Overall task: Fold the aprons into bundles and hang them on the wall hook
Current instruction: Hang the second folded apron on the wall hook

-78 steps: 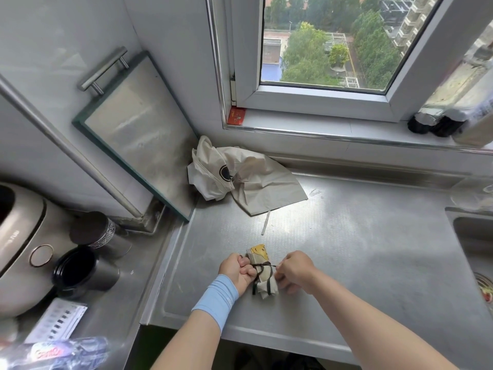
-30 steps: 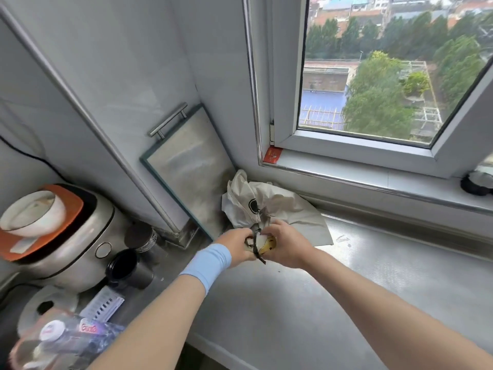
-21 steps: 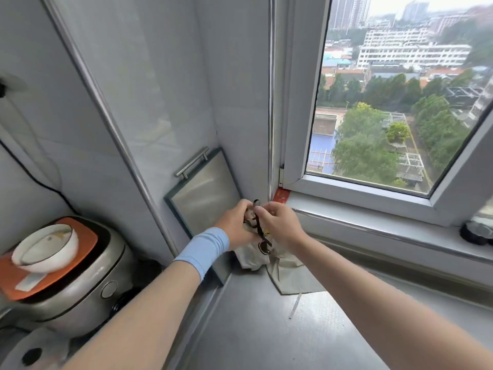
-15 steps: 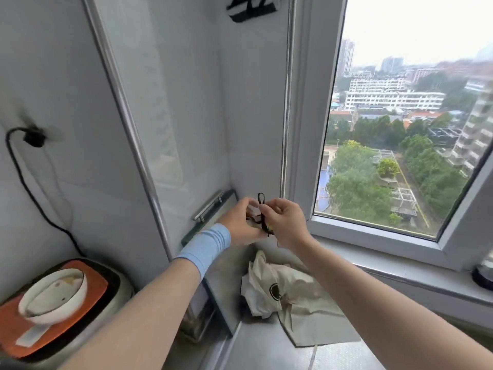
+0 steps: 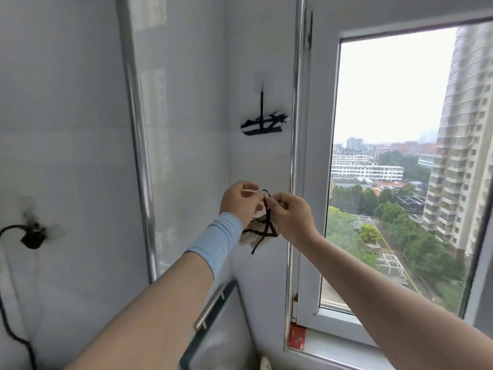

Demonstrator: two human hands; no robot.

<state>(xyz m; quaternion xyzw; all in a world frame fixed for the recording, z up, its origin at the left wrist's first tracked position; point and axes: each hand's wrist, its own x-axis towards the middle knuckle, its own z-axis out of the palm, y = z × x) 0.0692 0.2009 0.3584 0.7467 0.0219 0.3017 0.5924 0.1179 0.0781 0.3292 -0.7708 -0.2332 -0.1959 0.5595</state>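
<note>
With our left hand curled round the tied apron bundle and our right hand pinching its black strap loop, both well below the wall hook, we should hold that loop spread and lift it over the hook's tip.

Premises: tiled room in an upper-storey flat.
Walls: glossy white wall tiles.
Outlook: white-framed window overlooking grey residential towers from height.
</note>
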